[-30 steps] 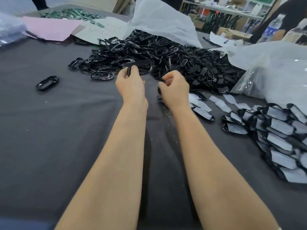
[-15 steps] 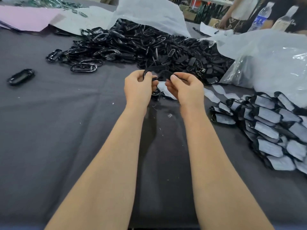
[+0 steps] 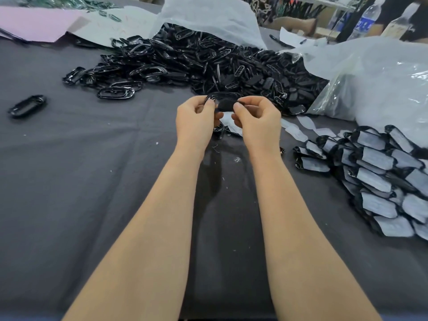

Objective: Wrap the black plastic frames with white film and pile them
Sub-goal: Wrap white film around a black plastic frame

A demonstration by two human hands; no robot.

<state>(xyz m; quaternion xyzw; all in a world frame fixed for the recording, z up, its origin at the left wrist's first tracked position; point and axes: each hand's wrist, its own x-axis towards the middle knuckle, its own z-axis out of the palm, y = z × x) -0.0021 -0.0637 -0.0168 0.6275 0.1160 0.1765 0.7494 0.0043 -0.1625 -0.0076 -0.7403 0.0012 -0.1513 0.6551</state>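
Note:
Between my hands I hold a black oval plastic frame (image 3: pixel 225 101) above the dark cloth. My left hand (image 3: pixel 196 120) pinches its left end and my right hand (image 3: pixel 257 121) pinches its right end. A big heap of bare black frames (image 3: pixel 208 63) lies just beyond my hands. Loose white film pieces (image 3: pixel 294 132) lie on the cloth under and to the right of my hands. A pile of wrapped frames (image 3: pixel 375 174) with white film faces sits at the right.
A single black frame (image 3: pixel 27 105) lies alone at the far left. Clear and white plastic bags (image 3: pixel 375 79) bulk at the right rear, pink paper (image 3: pixel 34 24) at the back left. Water bottles (image 3: pixel 367 18) stand behind. Dark cloth (image 3: pixel 92 181) covers the table.
My hands drew back from the heap toward me with one black frame. It now sits held at both ends between the fingertips.

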